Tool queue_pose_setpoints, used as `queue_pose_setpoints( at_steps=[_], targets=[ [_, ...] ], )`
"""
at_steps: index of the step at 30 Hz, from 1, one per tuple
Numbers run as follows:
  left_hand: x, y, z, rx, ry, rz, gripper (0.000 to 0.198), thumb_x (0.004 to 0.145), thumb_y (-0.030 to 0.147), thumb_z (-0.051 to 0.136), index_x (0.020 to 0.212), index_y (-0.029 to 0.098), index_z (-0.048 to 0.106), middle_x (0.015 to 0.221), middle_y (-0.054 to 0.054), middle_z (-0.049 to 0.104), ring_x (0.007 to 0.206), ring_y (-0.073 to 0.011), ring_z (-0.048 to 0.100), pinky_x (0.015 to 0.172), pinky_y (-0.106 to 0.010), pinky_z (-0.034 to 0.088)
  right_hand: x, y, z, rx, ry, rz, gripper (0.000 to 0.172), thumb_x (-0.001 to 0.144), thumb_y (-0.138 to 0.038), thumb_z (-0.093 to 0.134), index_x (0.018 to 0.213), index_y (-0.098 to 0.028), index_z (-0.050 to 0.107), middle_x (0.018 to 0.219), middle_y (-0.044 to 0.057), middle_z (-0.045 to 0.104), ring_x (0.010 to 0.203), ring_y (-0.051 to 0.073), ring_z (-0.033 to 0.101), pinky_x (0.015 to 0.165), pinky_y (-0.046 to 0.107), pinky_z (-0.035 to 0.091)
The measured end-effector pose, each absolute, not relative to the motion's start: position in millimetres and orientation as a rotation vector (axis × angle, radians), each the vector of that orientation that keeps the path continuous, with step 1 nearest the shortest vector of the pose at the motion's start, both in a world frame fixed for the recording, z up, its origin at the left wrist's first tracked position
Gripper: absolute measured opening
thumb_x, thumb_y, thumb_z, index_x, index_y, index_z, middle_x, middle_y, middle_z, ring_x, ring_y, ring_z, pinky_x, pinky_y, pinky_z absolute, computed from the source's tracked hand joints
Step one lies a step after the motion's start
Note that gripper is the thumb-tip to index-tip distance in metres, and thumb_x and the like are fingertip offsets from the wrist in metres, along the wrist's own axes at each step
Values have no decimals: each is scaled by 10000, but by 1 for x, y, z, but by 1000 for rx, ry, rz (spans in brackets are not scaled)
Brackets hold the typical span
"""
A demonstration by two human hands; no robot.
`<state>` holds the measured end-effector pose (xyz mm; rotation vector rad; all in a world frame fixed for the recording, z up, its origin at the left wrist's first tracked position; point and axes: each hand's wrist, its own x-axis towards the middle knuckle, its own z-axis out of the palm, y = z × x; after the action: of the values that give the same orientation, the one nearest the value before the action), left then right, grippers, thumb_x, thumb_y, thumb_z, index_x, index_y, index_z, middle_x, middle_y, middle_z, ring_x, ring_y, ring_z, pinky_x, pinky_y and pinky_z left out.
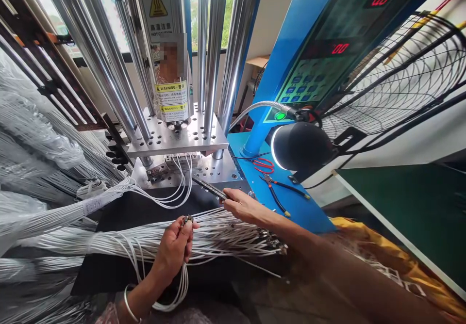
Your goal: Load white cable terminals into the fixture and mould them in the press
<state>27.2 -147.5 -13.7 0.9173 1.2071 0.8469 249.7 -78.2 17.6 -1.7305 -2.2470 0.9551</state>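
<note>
My left hand [175, 244] is closed around several thin white cables [184, 285], with small metal ends [187, 218] pinched at the fingertips. In front of the press, my right hand [240, 205] grips a long, narrow dark metal bar [209, 188]; its far tip points at the press's base plate [214, 171]. A few white cables run from the metal fixture [182, 160] under the raised plate. Beneath both hands lies a thick bundle of white cables [214, 232] on a black surface, its metal-tipped ends to the right.
The press's perforated plate [178, 137] rides on steel columns. To the right are a black lamp [304, 147], red-handled scissors [263, 165] and cutting pliers [280, 190] on the blue base [306, 212]. Wrapped cable bundles [32, 217] fill the left. A fan cage [393, 81] stands behind.
</note>
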Motion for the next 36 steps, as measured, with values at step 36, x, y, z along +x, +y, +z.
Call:
queue_pose_setpoints(
  at_steps=[36],
  targets=[
    [40,-150,-11,920,1266,771,452,739,564,694,669,179,468,503,88,363,368,-25,265,336,-147,198,195,-124,-21,-1096,-1454,1672,320,956,-421,399,712,-214,396,601,-49,389,551,111,330,508,243,250]
  ],
)
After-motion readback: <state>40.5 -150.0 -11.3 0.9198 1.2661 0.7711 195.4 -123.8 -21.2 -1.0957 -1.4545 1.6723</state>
